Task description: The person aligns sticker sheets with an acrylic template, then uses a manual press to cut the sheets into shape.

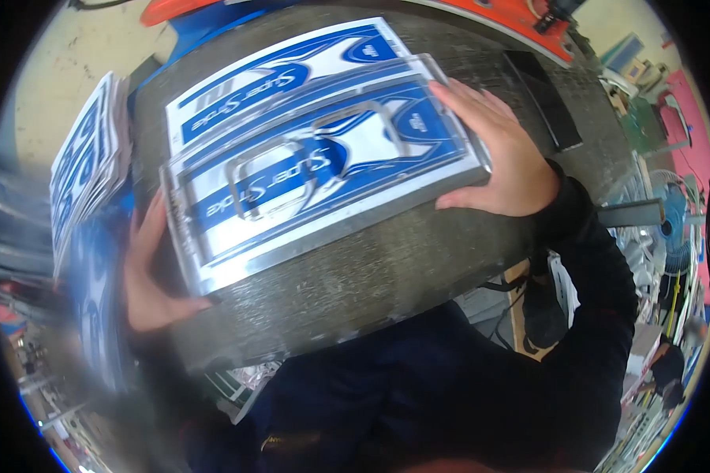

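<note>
A rectangular metal frame with two raised metal handles lies on blue-and-white printed sheets on a dark, worn tabletop. The printing shows through the frame's middle. My right hand grips its right end, fingers over the far corner and thumb at the near edge. At the opposite end, my left hand is around the left side, its thumb by the near corner. Motion blurs that hand a little. Part of the printed sheets extends beyond the frame's far edge.
A stack of similar printed sheets stands at the left of the table. A black phone-like slab lies at the right. Orange machine parts border the far side. A blue fan and a person are farther right.
</note>
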Demonstrator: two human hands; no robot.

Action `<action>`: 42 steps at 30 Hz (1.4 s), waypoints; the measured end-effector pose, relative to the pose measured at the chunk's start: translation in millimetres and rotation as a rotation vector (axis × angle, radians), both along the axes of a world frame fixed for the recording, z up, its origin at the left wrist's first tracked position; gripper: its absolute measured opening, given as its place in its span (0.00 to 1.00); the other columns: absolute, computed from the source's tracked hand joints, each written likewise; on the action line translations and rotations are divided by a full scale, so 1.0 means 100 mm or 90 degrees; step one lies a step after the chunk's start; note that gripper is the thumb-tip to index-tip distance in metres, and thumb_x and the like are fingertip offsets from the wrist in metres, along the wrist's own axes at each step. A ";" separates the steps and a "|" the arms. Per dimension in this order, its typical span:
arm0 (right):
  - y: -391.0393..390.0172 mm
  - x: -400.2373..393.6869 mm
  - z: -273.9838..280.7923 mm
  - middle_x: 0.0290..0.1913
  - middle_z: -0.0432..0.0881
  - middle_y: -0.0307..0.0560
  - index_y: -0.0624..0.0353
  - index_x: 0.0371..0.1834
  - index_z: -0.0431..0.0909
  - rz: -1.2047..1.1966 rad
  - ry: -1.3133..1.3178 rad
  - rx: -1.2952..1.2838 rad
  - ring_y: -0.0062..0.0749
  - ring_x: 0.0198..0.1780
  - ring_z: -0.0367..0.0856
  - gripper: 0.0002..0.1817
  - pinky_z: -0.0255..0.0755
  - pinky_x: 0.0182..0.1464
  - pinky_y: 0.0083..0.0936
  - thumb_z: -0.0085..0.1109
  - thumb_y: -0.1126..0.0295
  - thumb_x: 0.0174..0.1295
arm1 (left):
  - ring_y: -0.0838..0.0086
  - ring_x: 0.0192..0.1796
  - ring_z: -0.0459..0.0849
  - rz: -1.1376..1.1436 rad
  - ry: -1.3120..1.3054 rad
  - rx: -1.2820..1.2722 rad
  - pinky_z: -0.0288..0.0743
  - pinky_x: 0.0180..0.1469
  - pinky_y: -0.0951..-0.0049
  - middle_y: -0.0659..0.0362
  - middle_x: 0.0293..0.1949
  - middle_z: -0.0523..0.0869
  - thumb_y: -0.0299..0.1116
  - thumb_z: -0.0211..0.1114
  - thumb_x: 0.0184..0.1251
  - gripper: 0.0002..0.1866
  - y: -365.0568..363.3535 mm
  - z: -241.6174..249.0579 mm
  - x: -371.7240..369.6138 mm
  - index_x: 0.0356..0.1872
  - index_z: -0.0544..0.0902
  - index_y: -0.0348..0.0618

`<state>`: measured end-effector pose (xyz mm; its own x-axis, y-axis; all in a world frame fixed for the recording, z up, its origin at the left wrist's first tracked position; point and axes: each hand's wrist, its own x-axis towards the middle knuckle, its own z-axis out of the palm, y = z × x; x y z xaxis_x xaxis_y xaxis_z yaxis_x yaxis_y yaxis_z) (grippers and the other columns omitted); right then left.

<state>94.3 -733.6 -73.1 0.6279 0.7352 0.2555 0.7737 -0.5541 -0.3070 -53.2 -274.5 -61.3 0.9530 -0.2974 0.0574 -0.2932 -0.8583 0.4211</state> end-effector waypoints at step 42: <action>-0.89 2.04 0.95 0.29 0.80 0.41 0.62 0.41 0.78 -0.294 0.126 0.893 0.27 0.31 0.80 0.14 0.75 0.36 0.23 0.70 0.65 0.63 | 0.54 0.75 0.69 -0.013 -0.265 -0.395 0.54 0.77 0.59 0.39 0.70 0.74 0.51 0.56 0.71 0.41 0.01 -0.16 -0.11 0.75 0.63 0.29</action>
